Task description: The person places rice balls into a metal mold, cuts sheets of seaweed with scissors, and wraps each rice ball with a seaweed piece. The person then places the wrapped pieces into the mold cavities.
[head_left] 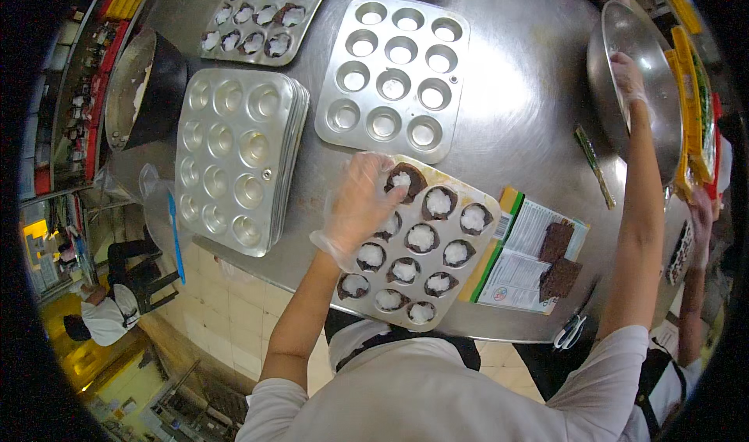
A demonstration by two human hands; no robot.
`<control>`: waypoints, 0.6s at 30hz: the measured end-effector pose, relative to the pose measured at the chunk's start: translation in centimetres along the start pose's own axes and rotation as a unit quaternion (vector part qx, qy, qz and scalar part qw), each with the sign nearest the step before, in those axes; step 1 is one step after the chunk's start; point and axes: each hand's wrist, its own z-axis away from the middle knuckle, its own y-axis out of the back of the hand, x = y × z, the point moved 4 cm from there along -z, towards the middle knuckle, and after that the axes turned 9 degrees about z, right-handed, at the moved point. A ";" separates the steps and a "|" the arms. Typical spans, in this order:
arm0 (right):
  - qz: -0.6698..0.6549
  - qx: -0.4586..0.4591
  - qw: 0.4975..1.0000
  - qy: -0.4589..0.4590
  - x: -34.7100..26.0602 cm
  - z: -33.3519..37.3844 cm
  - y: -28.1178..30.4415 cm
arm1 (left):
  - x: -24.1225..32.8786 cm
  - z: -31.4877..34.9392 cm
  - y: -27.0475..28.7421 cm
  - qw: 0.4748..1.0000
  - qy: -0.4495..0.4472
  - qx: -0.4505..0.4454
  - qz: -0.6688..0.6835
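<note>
My left hand (357, 208), in a clear plastic glove, is at the upper left corner of a muffin tin (446, 308). Its thumb and fingers close on the edge of a dark seaweed cup (406, 180) with white rice in it. Similar rice-filled cups (422, 238) sit in the tin's other wells. To the right, my right hand (626, 77), also gloved, reaches inside a large steel bowl (659, 91). Its fingers are curled; what they hold cannot be made out.
An unfilled muffin tin (392, 85), a stack of tins (226, 142) and another filled tin (265, 13) lie beyond. Seaweed pieces (559, 278) rest on an opened packet (511, 274). Scissors (570, 332) lie at the table edge; a dark pot (160, 91) stands left. Other people are nearby.
</note>
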 end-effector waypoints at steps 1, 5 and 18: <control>-0.108 0.008 0.994 0.003 -1.0 1.7 0.7 | 0.0 0.1 -0.1 1.000 -0.001 -0.002 0.004; -0.348 0.052 0.934 0.062 -8.0 10.7 3.6 | 0.0 0.5 -0.1 0.998 0.011 -0.022 0.058; -0.149 -0.178 0.937 0.261 -26.5 35.2 -15.6 | -1.8 0.1 -0.2 0.984 0.071 0.022 0.162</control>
